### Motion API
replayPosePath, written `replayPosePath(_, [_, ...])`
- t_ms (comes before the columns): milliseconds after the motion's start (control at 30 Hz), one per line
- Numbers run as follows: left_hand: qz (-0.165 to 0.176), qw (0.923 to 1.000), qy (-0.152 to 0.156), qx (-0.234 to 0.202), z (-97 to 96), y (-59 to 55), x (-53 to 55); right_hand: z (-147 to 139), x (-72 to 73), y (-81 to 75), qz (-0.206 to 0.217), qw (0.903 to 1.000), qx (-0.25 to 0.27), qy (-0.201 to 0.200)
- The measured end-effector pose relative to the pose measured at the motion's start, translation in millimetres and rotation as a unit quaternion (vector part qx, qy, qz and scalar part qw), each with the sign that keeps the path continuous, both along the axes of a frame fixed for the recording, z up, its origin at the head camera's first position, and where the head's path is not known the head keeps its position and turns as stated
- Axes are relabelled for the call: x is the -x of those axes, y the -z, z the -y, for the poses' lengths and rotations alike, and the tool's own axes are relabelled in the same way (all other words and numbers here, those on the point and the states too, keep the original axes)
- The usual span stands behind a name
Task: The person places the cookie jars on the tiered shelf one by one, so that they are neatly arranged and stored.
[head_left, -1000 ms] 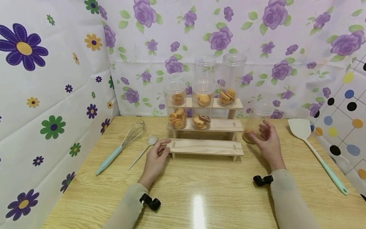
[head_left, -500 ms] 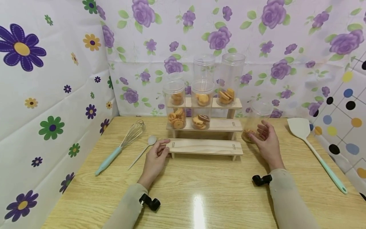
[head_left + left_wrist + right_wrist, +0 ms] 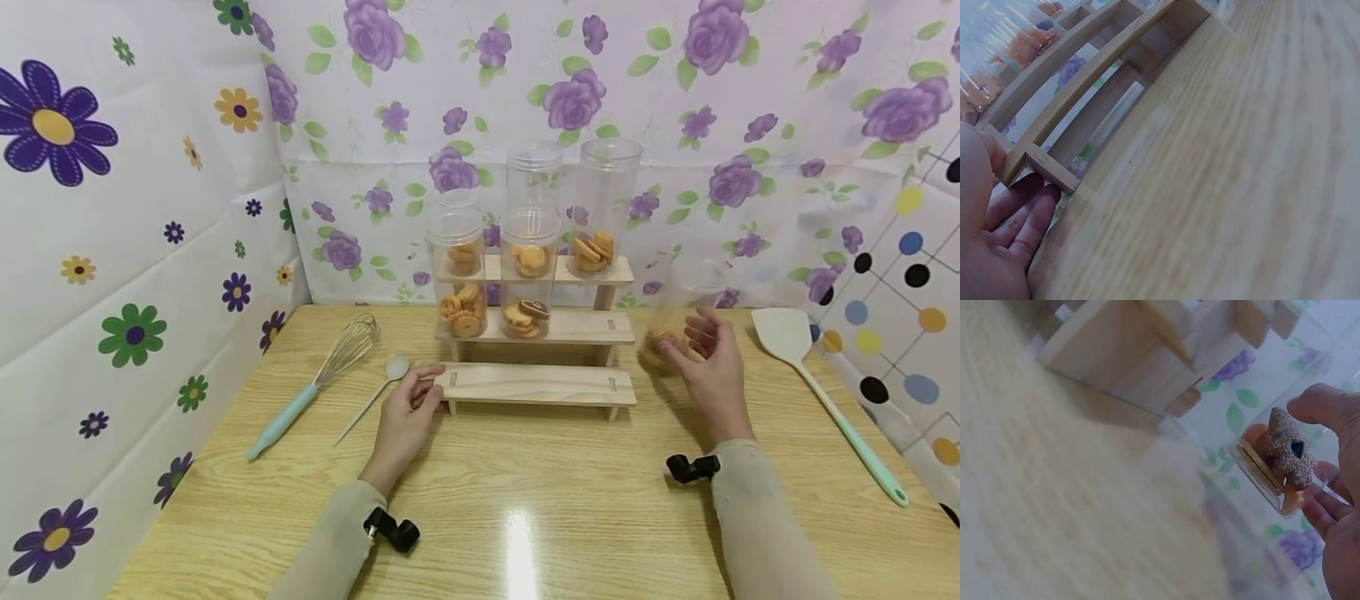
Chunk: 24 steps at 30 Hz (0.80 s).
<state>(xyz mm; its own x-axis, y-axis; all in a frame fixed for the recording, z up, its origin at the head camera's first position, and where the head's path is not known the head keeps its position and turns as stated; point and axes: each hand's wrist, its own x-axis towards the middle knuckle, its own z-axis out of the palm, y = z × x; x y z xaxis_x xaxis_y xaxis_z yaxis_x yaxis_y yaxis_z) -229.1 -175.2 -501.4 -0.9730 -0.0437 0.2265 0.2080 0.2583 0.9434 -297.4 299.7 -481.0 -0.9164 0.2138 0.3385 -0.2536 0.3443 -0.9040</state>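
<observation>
A three-step wooden display stand [image 3: 537, 385] stands mid-table. My left hand [image 3: 406, 410] holds the left end of its lowest step, fingers at the end leg [image 3: 1052, 169] in the left wrist view. To the right of the stand, my right hand [image 3: 712, 375] grips a clear plastic jar [image 3: 678, 308] by its side, thumb toward the stand. Inside that jar lie cookies [image 3: 1291, 450], one of them sugar-coated, at the bottom in the right wrist view. On the middle step are two jars, one of ring-shaped cookies [image 3: 462, 312] and one of mixed cookies [image 3: 526, 317].
Several more cookie jars, such as one at the right [image 3: 603, 208], stand on the top step. A whisk [image 3: 318, 383] and a small spoon [image 3: 375, 397] lie to the left. On the far right lies a spatula [image 3: 832, 400]. Floral cloth [image 3: 480, 100] hangs behind.
My right hand has shifted slightly right with the jar, its lid a little farther right and higher in the head view. My left hand stays on the stand.
</observation>
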Motion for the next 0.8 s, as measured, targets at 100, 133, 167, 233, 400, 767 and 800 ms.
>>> replayPosePath(100, [-0.002, 1.0, 0.001, 0.0, -0.2, -0.4, -0.3, -1, -2.3, -9.0, -0.013, 0.9997, -0.014, 0.014])
replayPosePath(133, [-0.002, 1.0, 0.001, 0.0, -0.2, -0.5, -0.4, -1, -2.8, -12.1, -0.015, 0.9996, -0.016, 0.02])
replayPosePath(167, [-0.002, 1.0, 0.001, 0.0, -0.1, -0.5, -0.4, -1, -3.3, -15.5, -0.017, 0.9994, -0.017, 0.025])
replayPosePath(233, [-0.003, 1.0, 0.003, 0.0, 0.2, -0.5, -0.5, 0, -4.7, -23.1, -0.026, 0.999, -0.016, 0.033])
replayPosePath(400, [-0.003, 1.0, 0.006, -0.003, 0.9, -0.4, -0.4, 5, -8.9, -43.3, -0.061, 0.9972, -0.01, 0.042])
replayPosePath(767, [0.001, 1.0, 0.0, -0.003, -0.3, -0.9, -1.3, 17, -15.6, -69.6, -0.113, 0.9934, 0.004, 0.018])
replayPosePath(800, [0.001, 1.0, 0.0, -0.003, -0.3, -0.8, -1.3, 20, -16.1, -71.4, -0.118, 0.9929, 0.006, 0.014])
